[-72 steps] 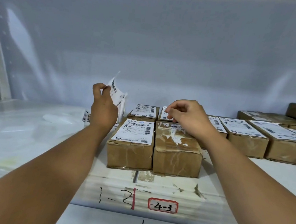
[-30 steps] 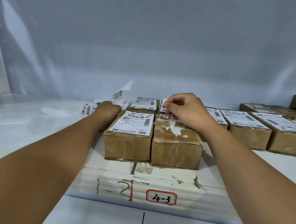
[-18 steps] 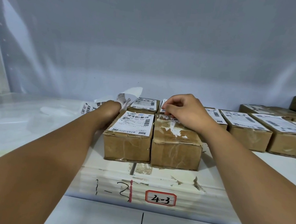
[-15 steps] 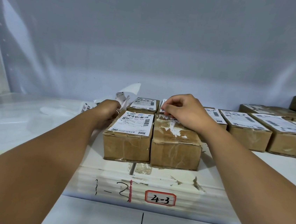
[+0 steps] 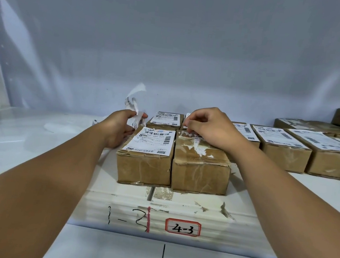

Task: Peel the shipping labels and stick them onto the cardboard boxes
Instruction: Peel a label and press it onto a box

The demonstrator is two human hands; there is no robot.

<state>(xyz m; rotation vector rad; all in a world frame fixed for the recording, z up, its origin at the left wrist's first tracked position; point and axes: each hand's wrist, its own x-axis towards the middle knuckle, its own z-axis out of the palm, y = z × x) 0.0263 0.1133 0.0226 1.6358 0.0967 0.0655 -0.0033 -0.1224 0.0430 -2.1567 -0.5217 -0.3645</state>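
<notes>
The left hand (image 5: 119, 126) grips a curling strip of labels (image 5: 134, 112) just left of the labelled box (image 5: 145, 164). The right hand (image 5: 209, 126) pinches a label (image 5: 197, 136) at the far top edge of the bare box (image 5: 201, 163) on the surface (image 5: 38, 136); further labelled boxes (image 5: 284, 153) stand to the right

I count two hands, left hand (image 5: 118, 128) and right hand (image 5: 209, 126), one strip of labels (image 5: 133, 109), and two front boxes: the labelled box (image 5: 144, 168) and the bare box (image 5: 200, 175). Behind them I make out at least five rear boxes (image 5: 284, 154).
</notes>
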